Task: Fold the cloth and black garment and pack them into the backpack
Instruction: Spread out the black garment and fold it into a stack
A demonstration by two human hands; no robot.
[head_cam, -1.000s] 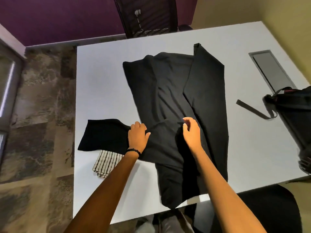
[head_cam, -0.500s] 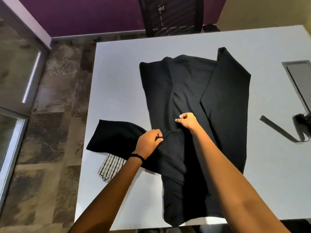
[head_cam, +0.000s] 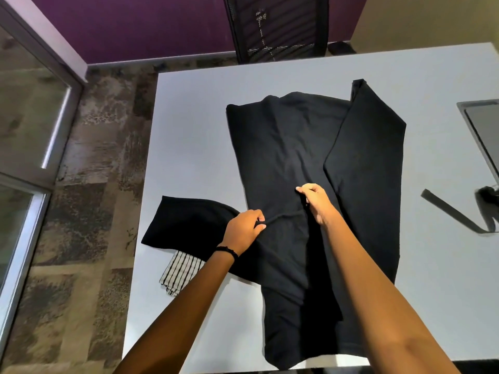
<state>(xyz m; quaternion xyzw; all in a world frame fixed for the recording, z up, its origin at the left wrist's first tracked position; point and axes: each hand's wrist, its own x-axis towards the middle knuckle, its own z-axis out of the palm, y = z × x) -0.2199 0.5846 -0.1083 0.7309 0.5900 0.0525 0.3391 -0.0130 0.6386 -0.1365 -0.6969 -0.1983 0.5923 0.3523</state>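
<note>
Garment spread over centre of surface, one end toward 12 o'clock, other end reaching edge at 6 o'clock. Long panel folded over along side at 2 o'clock. One part lying flat out toward 9 o'clock.

Left grip just 9 o'clock of centre, fingers curled, pinching garment fabric. Right grip at centre, fingers curled round a raised fold of same garment. Short ridge of fabric between both grips.

Cloth, striped, at 8 o'clock, partly under garment, near surface edge.

Strap flat on surface at 3 o'clock, well apart from garment. Wristband on left wrist. Chair beyond surface at 12 o'clock.
</note>
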